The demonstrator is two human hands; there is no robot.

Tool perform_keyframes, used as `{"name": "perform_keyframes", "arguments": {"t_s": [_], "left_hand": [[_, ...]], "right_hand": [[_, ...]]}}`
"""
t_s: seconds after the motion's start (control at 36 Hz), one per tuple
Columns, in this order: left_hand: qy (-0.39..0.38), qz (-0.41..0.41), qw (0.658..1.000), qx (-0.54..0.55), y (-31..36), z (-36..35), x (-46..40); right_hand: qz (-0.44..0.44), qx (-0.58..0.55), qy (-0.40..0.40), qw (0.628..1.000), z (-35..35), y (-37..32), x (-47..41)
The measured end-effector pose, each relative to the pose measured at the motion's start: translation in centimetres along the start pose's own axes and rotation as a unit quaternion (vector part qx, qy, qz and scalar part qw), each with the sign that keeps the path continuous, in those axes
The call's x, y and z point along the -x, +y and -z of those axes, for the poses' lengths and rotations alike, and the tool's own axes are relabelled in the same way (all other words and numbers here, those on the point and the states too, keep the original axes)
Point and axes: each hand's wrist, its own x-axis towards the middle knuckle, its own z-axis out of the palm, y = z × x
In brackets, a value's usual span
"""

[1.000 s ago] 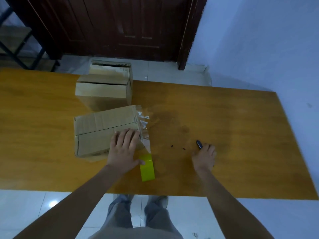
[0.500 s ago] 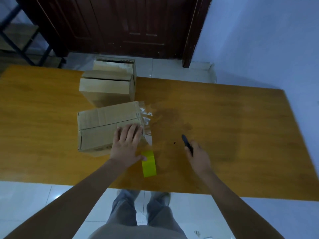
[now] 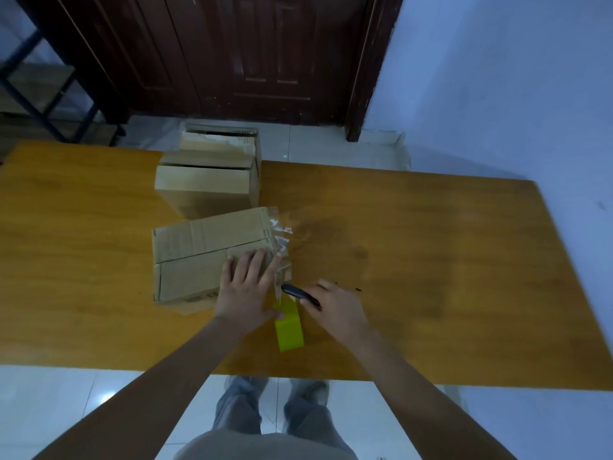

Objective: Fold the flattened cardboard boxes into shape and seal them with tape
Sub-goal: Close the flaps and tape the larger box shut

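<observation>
On the surface (image 3: 99, 260), left of centre, a box (image 3: 199, 257) lies under the left hand (image 3: 247, 287), fingers flat on its top. Clear tape (image 3: 280, 247) hangs off its right end above a yellow roll (image 3: 289, 330). Beside it, the right hand (image 3: 338, 307) grips a dark cutter (image 3: 300, 293).

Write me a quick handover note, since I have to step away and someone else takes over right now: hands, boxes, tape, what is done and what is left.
Left hand: flat, pressing the near box at its right end.
Right hand: grips a dark cutter, tip at the clear tape strip that runs from the box to the yellow-green tape roll.
Far boxes: folded, standing behind the near box on the table.
Done: near box folded, tape laid on.
Left: cut the strip, smooth the loose end down, check the far boxes' seals.
</observation>
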Motion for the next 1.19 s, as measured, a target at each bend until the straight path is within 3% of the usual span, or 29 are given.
{"name": "perform_keyframes", "arguments": {"t_s": [0.39, 0.53, 0.72, 0.94, 1.0, 1.08, 1.14, 1.19], "left_hand": [[-0.002, 0.001, 1.0, -0.005, -0.3, -0.1, 0.0], [0.008, -0.001, 1.0, -0.005, -0.3, -0.2, 0.0], [0.016, -0.001, 1.0, -0.004, -0.4, -0.2, 0.0], [0.005, 0.006, 1.0, -0.009, -0.3, -0.1, -0.2], [0.005, 0.007, 1.0, -0.009, -0.3, -0.1, -0.1], [0.01, 0.006, 1.0, -0.006, -0.4, -0.3, 0.1], [0.012, 0.006, 1.0, -0.007, -0.3, -0.4, 0.1], [0.015, 0.002, 1.0, -0.009, -0.2, -0.4, 0.0]], "right_hand": [[-0.029, 0.005, 0.019, 0.999, -0.7, -0.4, -0.5], [-0.147, -0.014, 0.018, 0.989, -0.2, 2.2, 0.3], [-0.347, -0.016, -0.019, 0.937, -1.8, 9.9, 2.4], [-0.388, 0.011, -0.026, 0.921, -3.9, 11.6, 2.6], [-0.394, 0.003, 0.011, 0.919, -4.2, 10.3, 2.0], [-0.341, -0.142, 0.076, 0.926, -4.4, 6.7, 0.9], [-0.295, -0.319, 0.059, 0.899, -4.5, 3.7, 0.2], [-0.264, -0.407, 0.004, 0.875, -5.1, 1.2, -0.6]]}}
